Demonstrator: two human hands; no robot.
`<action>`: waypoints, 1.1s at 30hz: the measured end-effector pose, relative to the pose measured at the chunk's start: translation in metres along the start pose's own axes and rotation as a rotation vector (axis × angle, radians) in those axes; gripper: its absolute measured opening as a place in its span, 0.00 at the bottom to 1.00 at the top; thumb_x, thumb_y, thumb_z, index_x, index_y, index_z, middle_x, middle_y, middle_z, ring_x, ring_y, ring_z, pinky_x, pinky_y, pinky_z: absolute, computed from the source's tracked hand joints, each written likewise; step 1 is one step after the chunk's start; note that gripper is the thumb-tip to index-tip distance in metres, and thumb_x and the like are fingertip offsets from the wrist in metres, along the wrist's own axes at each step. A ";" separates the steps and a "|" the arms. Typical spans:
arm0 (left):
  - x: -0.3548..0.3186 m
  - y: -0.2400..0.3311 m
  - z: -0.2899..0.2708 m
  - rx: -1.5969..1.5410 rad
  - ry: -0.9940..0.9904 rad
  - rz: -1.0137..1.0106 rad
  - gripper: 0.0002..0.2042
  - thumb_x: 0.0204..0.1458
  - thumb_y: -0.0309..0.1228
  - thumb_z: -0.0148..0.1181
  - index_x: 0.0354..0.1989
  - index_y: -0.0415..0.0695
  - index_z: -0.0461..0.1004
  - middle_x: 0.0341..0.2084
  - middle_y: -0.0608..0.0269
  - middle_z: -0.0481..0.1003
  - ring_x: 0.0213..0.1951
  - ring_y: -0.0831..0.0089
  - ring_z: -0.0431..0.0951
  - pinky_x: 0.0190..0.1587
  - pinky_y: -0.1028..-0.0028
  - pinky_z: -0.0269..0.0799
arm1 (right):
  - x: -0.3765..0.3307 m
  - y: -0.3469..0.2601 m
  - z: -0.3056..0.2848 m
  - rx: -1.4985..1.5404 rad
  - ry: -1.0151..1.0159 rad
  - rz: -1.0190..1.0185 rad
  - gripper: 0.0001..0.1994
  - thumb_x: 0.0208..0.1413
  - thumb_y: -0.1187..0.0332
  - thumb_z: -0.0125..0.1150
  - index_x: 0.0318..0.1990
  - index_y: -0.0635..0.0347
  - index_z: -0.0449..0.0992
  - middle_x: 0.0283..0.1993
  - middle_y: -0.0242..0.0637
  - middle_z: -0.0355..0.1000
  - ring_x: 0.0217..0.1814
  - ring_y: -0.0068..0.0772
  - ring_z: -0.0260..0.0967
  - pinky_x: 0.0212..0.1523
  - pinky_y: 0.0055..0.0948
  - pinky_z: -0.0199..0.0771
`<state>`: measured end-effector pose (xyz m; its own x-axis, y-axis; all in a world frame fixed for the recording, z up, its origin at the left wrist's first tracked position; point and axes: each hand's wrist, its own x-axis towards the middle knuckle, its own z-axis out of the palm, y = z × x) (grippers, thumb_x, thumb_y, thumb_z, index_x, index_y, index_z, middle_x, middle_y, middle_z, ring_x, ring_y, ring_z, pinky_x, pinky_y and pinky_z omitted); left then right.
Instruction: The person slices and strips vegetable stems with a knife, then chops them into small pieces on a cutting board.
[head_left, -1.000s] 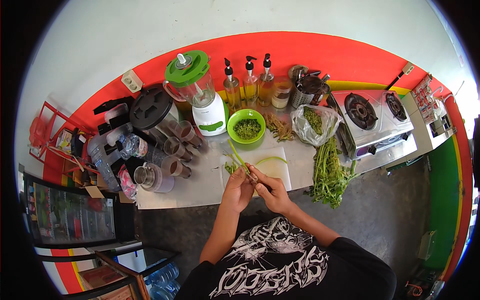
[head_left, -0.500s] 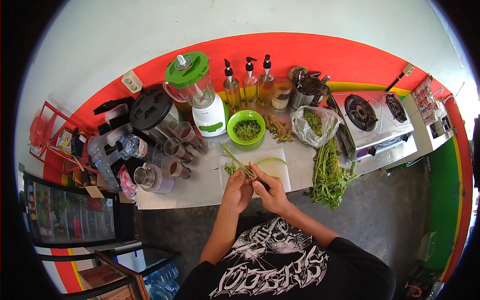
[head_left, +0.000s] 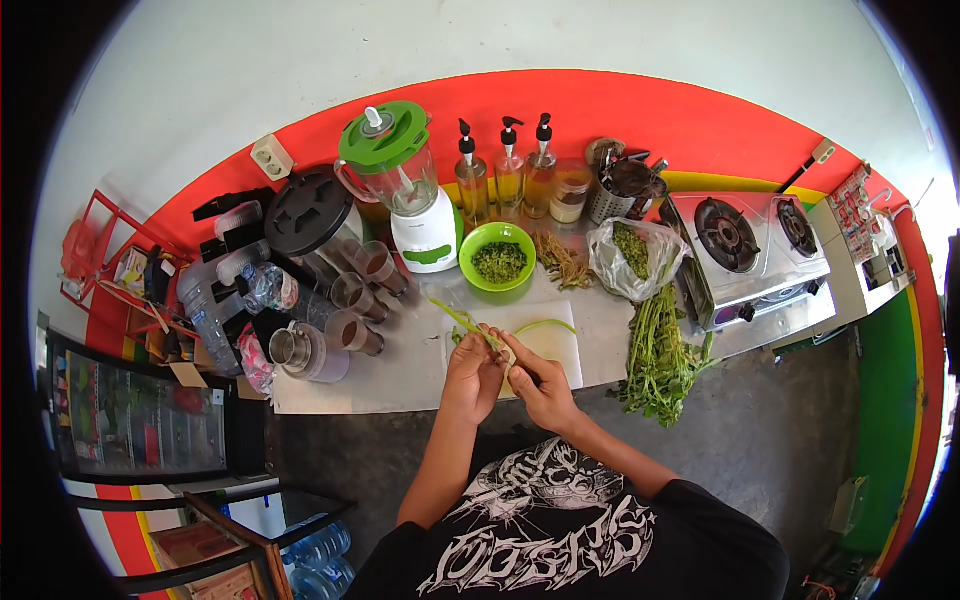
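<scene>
Over the near edge of the white cutting board (head_left: 562, 352), my left hand (head_left: 474, 378) is closed around a thin green leafy stalk (head_left: 450, 312), which looks like celery. The stalk's tip points up and to the left. My right hand (head_left: 543, 385) pinches the lower end of it with thumb and fingers; that end is partly hidden by the fingers. Another curved stalk (head_left: 548, 322) lies on the board just beyond my right hand. Behind the board stands a green bowl (head_left: 497, 290) of chopped greens.
A green-lidded blender (head_left: 425, 232), pump bottles (head_left: 508, 185) and a utensil holder (head_left: 610, 203) line the wall. Dark-filled cups (head_left: 360, 338) and a flask (head_left: 322, 360) stand left. Right are a plastic bag (head_left: 655, 262), a leafy bunch (head_left: 655, 365) overhanging the counter, and a gas stove (head_left: 755, 270).
The stalk's tip has swung a little to the left and lower. Both hands stay together on it, with the fingers slightly shifted. The whole view has moved slightly.
</scene>
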<state>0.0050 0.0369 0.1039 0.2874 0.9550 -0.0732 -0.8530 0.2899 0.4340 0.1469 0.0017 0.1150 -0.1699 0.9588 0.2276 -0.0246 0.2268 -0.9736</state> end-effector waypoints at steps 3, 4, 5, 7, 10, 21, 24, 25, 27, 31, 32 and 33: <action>-0.006 -0.004 0.010 0.013 0.028 -0.038 0.07 0.61 0.34 0.60 0.43 0.46 0.77 0.41 0.69 0.78 0.42 0.76 0.75 0.48 0.73 0.70 | 0.002 -0.003 0.000 0.048 0.009 0.007 0.25 0.70 0.65 0.51 0.71 0.62 0.61 0.26 0.23 0.60 0.25 0.15 0.53 0.27 0.19 0.58; -0.008 -0.005 0.012 0.050 0.029 -0.063 0.08 0.61 0.35 0.61 0.43 0.46 0.77 0.41 0.69 0.79 0.43 0.76 0.76 0.50 0.72 0.70 | 0.002 -0.004 -0.001 0.057 0.013 0.034 0.25 0.70 0.64 0.51 0.71 0.62 0.61 0.26 0.23 0.60 0.26 0.15 0.53 0.27 0.19 0.58; -0.008 -0.005 0.012 0.049 0.030 -0.062 0.08 0.61 0.35 0.61 0.43 0.46 0.77 0.41 0.69 0.79 0.43 0.76 0.76 0.50 0.72 0.70 | 0.003 -0.004 -0.002 0.057 0.011 0.035 0.25 0.70 0.64 0.51 0.71 0.62 0.61 0.26 0.23 0.60 0.26 0.15 0.53 0.27 0.19 0.58; -0.008 -0.005 0.009 0.097 0.002 -0.045 0.09 0.61 0.35 0.60 0.43 0.45 0.78 0.42 0.69 0.79 0.43 0.76 0.76 0.50 0.72 0.70 | 0.003 -0.005 -0.005 0.111 -0.029 0.054 0.25 0.70 0.64 0.51 0.71 0.62 0.61 0.26 0.23 0.60 0.26 0.15 0.53 0.27 0.20 0.58; -0.004 0.001 -0.001 0.141 -0.055 -0.040 0.09 0.62 0.35 0.60 0.44 0.43 0.78 0.41 0.68 0.79 0.42 0.76 0.76 0.49 0.72 0.71 | 0.003 -0.005 -0.006 0.139 -0.027 0.040 0.25 0.71 0.65 0.50 0.71 0.62 0.60 0.26 0.24 0.60 0.26 0.15 0.53 0.27 0.20 0.58; -0.006 0.002 0.007 0.053 0.030 -0.018 0.07 0.64 0.32 0.57 0.45 0.44 0.76 0.40 0.68 0.78 0.42 0.75 0.77 0.52 0.71 0.70 | 0.003 -0.007 -0.008 -0.050 -0.027 -0.093 0.25 0.70 0.65 0.52 0.70 0.64 0.62 0.25 0.25 0.61 0.25 0.16 0.54 0.27 0.20 0.59; -0.006 0.002 0.005 -0.002 0.004 -0.030 0.08 0.63 0.33 0.58 0.45 0.44 0.76 0.41 0.67 0.79 0.43 0.74 0.77 0.54 0.70 0.70 | -0.001 -0.013 -0.009 -0.068 -0.035 -0.036 0.24 0.68 0.67 0.54 0.69 0.65 0.64 0.31 0.34 0.69 0.30 0.21 0.61 0.35 0.23 0.65; -0.006 0.002 0.003 -0.017 -0.027 -0.036 0.08 0.63 0.33 0.59 0.45 0.44 0.76 0.41 0.67 0.79 0.44 0.74 0.77 0.54 0.69 0.70 | -0.002 -0.014 -0.009 -0.075 -0.034 0.003 0.24 0.66 0.70 0.55 0.68 0.66 0.65 0.38 0.43 0.77 0.36 0.25 0.68 0.43 0.26 0.71; -0.009 0.000 0.005 0.021 -0.052 -0.040 0.08 0.62 0.34 0.59 0.44 0.44 0.76 0.42 0.67 0.79 0.45 0.74 0.77 0.55 0.69 0.70 | -0.002 -0.014 -0.010 -0.090 -0.033 -0.010 0.24 0.66 0.70 0.55 0.67 0.67 0.65 0.38 0.43 0.77 0.36 0.26 0.69 0.43 0.26 0.71; -0.012 0.000 0.006 0.109 -0.066 -0.071 0.08 0.61 0.35 0.60 0.42 0.43 0.77 0.42 0.66 0.80 0.46 0.73 0.77 0.55 0.69 0.69 | 0.000 -0.013 -0.011 -0.112 -0.033 -0.018 0.23 0.66 0.70 0.55 0.67 0.67 0.66 0.38 0.44 0.77 0.36 0.27 0.71 0.44 0.26 0.71; -0.011 0.001 0.007 0.109 -0.066 -0.071 0.08 0.61 0.35 0.60 0.42 0.43 0.77 0.42 0.66 0.80 0.46 0.73 0.77 0.55 0.69 0.69 | 0.001 -0.013 -0.012 -0.112 -0.033 -0.018 0.23 0.66 0.70 0.55 0.67 0.67 0.66 0.38 0.44 0.77 0.36 0.27 0.71 0.44 0.26 0.71; -0.011 0.003 0.009 0.137 -0.060 -0.069 0.08 0.61 0.34 0.60 0.42 0.43 0.77 0.41 0.66 0.80 0.46 0.73 0.77 0.55 0.69 0.69 | 0.001 -0.015 -0.011 -0.105 -0.034 -0.013 0.23 0.66 0.71 0.55 0.67 0.67 0.65 0.39 0.44 0.77 0.37 0.27 0.71 0.44 0.26 0.72</action>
<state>0.0030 0.0264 0.1141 0.3722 0.9265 -0.0550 -0.7641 0.3395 0.5485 0.1581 0.0016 0.1299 -0.2037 0.9496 0.2382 0.0757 0.2579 -0.9632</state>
